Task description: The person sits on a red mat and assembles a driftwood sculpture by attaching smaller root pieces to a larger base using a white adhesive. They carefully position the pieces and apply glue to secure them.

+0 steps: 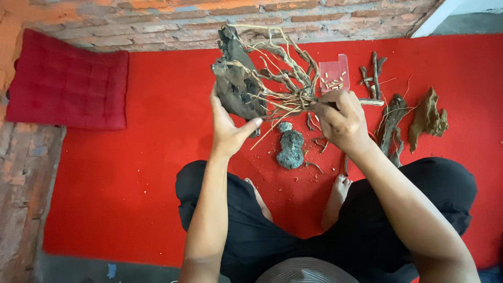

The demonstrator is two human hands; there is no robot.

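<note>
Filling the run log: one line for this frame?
left hand: grips dark rock | right hand: pinches roots | grey stone: on red mat

I see a dark grey, jagged rock (237, 78) held up off the red floor, standing roughly on end. A tangle of pale, thin, bare driftwood roots (285, 73) fans out from its right side, touching it, their stems converging low right.

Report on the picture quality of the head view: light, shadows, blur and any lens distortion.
Head view: soft, even daylight with no glare; the left hand and right hand on the driftwood root piece cast only faint shadows on the red carpet; the centre is sharp, the forearms nearest the lens slightly soft; wide-angle stretch shows toward the edges, at the brick wall.
</note>
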